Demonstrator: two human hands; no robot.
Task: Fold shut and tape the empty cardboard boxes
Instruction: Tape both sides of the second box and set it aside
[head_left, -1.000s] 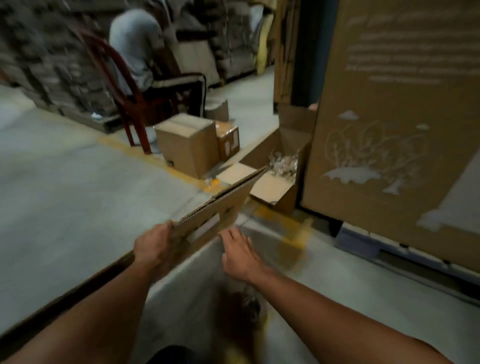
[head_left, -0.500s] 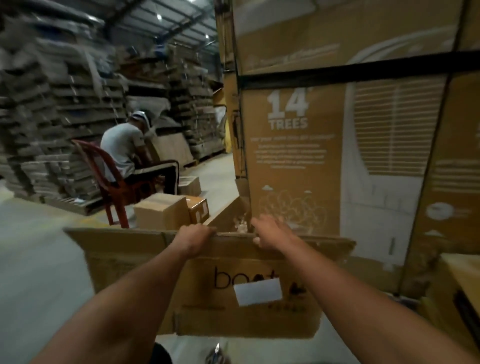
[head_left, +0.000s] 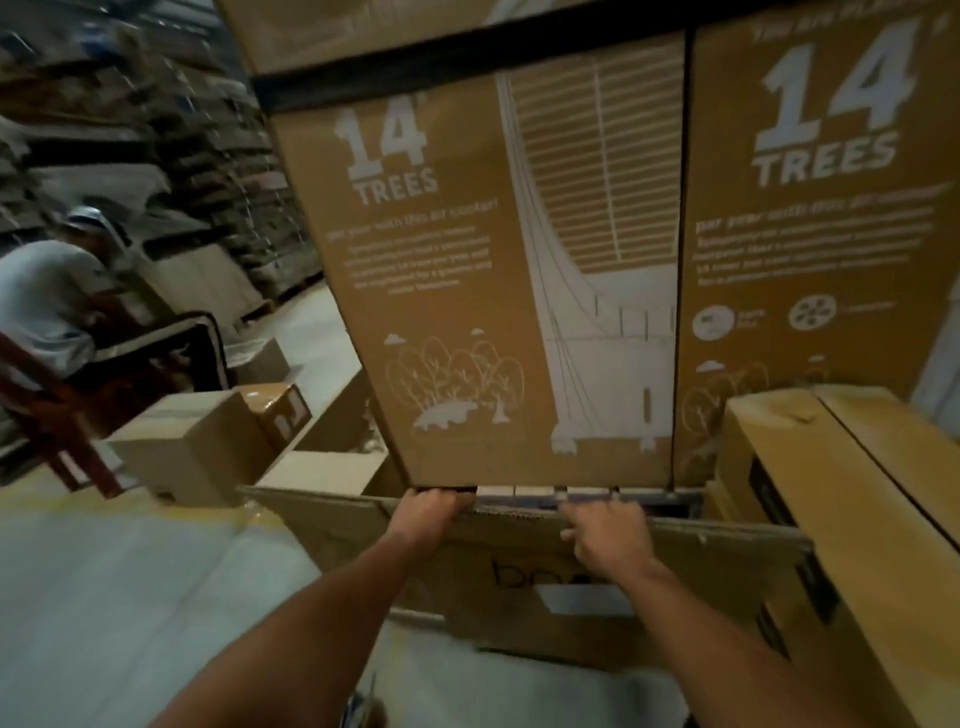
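Flattened cardboard box held upright, low centre of view, directly in front of tall printed cartons marked "14 TREES". Brown corrugated board, broad face toward camera; dark lettering beginning "bo" partly hidden behind right forearm, white rectangular label just below it. Top edge shows raw corrugation, running roughly level from left corner to right corner; right end darker with black print. Lower edge apart from the grey floor. Left hand gripping top edge, fingers curled over the far side. Right hand also on top edge, fingers curled over it, thumb side toward the left hand; hands near each other, apart. Long carton lying just right of the held box. Small sealed boxes on floor to the left, beyond them a seated person on a red chair. Stacked flat cardboard along far left wall, blurred.
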